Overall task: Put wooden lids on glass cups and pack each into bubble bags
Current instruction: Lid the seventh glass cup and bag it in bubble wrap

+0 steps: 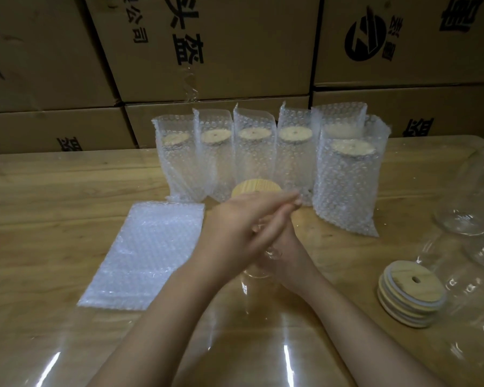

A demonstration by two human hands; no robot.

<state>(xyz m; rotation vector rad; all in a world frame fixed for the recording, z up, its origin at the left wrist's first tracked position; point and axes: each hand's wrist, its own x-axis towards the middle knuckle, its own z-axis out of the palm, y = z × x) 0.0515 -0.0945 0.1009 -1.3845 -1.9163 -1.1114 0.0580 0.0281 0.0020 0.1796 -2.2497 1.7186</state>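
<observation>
At the middle of the wooden table (53, 191), a glass cup (259, 277) stands upright with a wooden lid (252, 188) on its mouth. The left hand (235, 227) lies over the right hand (287, 247), both flat with fingers straight, pressing on the lid. Flat bubble bags (148, 252) lie just left of the cup, bagged cups (252, 152) stand behind it, and spare lids (411, 294) sit stacked at the right.
</observation>
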